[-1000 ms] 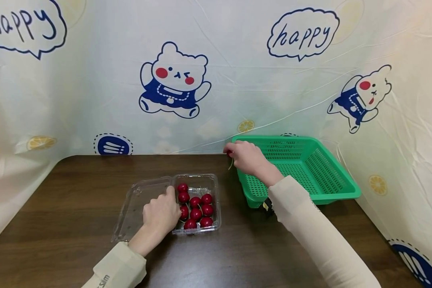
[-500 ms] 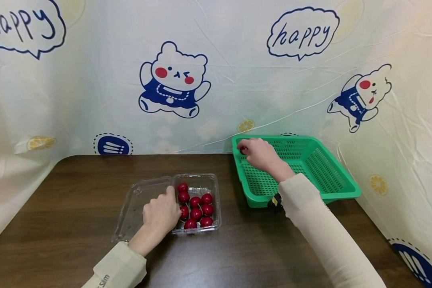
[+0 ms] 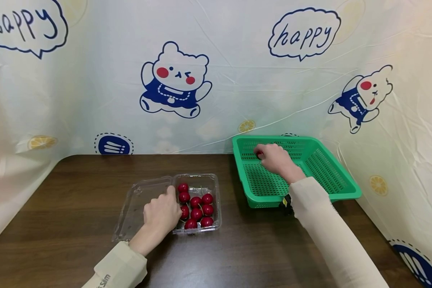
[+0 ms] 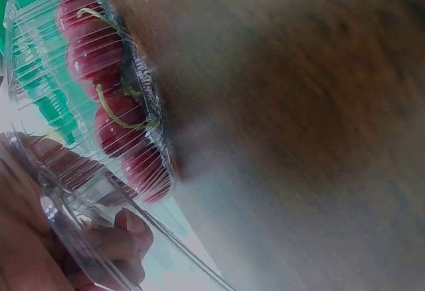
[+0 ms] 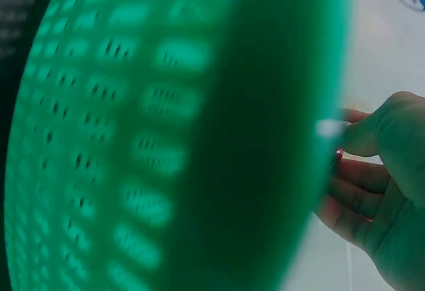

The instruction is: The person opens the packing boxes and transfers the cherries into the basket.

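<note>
My left hand [image 3: 162, 214] grips the hinge-side edge of a clear plastic clamshell box [image 3: 209, 182], its thumb along the rim. Several dark red cherries [image 3: 196, 214] lie in the box; green stems show on some cherries [image 4: 119, 121] in the left wrist view. Over the left part of a green plastic basket [image 3: 263, 201], my right hand [image 3: 275, 158] pinches one cherry [image 3: 259, 155] between thumb and fingers. In the right wrist view, the perforated basket wall [image 5: 99, 105] fills much of the frame, and only a sliver of the held cherry [image 5: 339, 156] shows beside the fingers.
The box's clear lid [image 3: 131, 208] lies folded open to the left on the dark wooden table [image 3: 216, 264]. Behind stands a pale curtain [image 3: 234, 80] printed with bears, close to the basket's back rim. A black wrist strap [image 3: 286, 204] shows below the right sleeve.
My right hand has carried the cherry rightward, from beside the basket's left rim to over its inside. The left hand and the box have stayed in place.
</note>
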Demonstrator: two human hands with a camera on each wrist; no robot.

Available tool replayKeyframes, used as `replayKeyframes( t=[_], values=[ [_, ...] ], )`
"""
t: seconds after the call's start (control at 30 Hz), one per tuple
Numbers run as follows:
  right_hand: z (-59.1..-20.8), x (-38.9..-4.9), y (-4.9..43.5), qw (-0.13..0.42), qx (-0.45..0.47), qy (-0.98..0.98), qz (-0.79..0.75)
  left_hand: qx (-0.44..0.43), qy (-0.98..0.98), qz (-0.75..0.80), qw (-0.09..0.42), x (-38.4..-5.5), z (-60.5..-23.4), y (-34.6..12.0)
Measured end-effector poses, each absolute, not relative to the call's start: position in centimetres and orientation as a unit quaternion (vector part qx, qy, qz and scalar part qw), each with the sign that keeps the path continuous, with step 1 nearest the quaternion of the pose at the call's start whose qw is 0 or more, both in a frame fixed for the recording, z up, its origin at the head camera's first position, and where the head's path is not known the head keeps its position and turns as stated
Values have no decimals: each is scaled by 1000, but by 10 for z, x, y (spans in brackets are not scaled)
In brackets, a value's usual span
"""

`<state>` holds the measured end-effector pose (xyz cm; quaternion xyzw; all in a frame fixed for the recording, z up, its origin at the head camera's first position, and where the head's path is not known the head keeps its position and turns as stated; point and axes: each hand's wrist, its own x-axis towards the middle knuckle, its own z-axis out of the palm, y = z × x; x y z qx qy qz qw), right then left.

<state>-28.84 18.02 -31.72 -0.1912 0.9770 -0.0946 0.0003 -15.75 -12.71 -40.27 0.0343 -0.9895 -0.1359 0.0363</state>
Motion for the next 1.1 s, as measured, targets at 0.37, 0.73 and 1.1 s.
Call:
replayKeyframes(
  t=[0.37, 0.73, 1.1],
  values=[
    [-328, -293, 205, 20, -152, 984, -86, 35, -990, -133, 37, -156, -402, -127],
    [-339, -294, 223, 40, -153, 985, -71, 34, -990, -135, 39, -155, -400, -127],
    [-347, -292, 232, 59, -132, 989, -43, 36, -989, -138, 36, -156, -401, -127]
  ],
)
